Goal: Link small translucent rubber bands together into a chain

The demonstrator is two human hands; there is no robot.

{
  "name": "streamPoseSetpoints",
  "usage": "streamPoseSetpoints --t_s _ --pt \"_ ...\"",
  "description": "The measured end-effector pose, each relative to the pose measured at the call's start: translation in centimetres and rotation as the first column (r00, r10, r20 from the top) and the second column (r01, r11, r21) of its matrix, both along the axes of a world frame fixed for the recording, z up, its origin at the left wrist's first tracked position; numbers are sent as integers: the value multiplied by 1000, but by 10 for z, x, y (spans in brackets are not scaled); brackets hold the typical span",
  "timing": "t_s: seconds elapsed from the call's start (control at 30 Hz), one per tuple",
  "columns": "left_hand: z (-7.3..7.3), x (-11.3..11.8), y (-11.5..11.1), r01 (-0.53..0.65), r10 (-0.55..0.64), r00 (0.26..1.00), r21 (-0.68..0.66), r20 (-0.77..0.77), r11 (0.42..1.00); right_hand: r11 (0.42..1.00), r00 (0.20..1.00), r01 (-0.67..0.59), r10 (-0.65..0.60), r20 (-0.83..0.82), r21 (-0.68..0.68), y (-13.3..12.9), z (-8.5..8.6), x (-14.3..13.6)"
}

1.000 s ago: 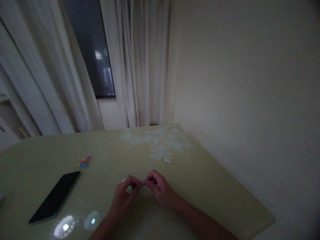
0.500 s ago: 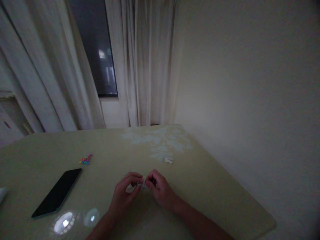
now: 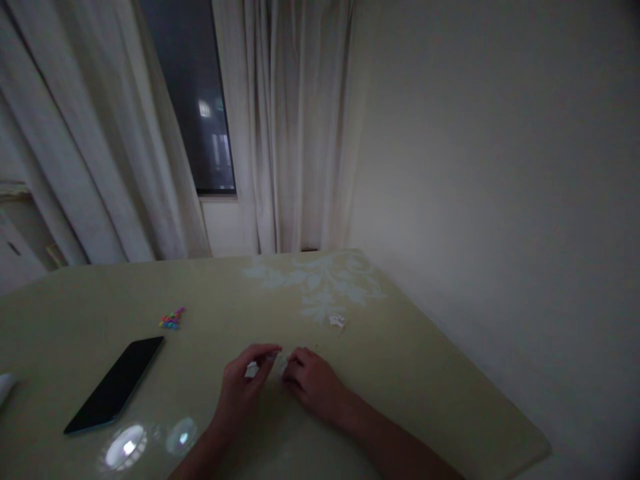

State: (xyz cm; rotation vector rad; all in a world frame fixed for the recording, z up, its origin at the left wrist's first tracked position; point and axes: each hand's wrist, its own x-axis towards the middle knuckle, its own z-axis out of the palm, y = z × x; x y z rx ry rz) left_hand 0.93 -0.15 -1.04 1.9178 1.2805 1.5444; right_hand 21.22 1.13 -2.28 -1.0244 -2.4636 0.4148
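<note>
My left hand [image 3: 243, 380] is pinched, thumb and fingertips together, on a small pale piece that is too small to name. Just to its right, my right hand [image 3: 313, 381] rests low over the table with its fingers curled down. Between the two hands lies a small clear or whitish item [image 3: 284, 362], partly covered by my right fingers. Whether the right fingers grip it is hidden. A small thin ring [image 3: 317, 347] shows on the table just beyond my right hand.
Small white pieces [image 3: 337, 321] lie beyond my right hand on the patterned table [image 3: 425, 373]. At the left are a pile of colourful little pieces [image 3: 173, 319], a dark phone [image 3: 116, 385] and a white object [image 3: 6, 385] at the edge. Curtains and a wall stand behind.
My hands have moved slightly apart, the left one to the left. My right hand has turned palm down and its fingers have lowered. The thin ring now shows beyond it.
</note>
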Motion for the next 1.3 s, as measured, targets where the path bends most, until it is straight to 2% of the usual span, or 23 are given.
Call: streamPoseSetpoints --t_s 0.1,0.2,0.33,0.43,0.57,0.73,0.87,0.97,1.17,1.3 --pt "-2 -1 -1 -22 22 1000 -7 4 1000 1000 1000 12 -12 1 -11 -1 2 -1" --pt "-3 0 -2 -41 41 999 -4 20 999 993 987 35 -52 -150 -110 -2 4 1" --pt "-2 3 -2 -33 33 999 5 27 999 964 893 82 -183 -411 -252 1 6 4" --pt "-2 4 -2 -5 5 1000 -6 19 1000 958 842 91 -221 -492 -273 3 9 6" --pt "-2 7 -3 49 -49 999 -35 -5 998 958 821 92 -227 -524 -272 1 12 5" --pt "-2 9 -3 112 -112 994 -31 -11 993 955 812 162 -271 -516 -248 2 10 3" --pt "-4 9 -2 155 -155 988 -70 2 985 963 792 93 -227 -567 -254 -1 12 3" --pt "-4 8 -3 136 -136 991 -82 1 987 966 793 33 -181 -581 -256 -6 15 1" --pt "2 8 -3 214 -214 977 9 -24 977 971 800 9 -151 -580 -240 -10 12 0" --pt "3 -1 2 96 -97 995 18 24 995 969 815 54 -182 -551 -241 -8 11 2"
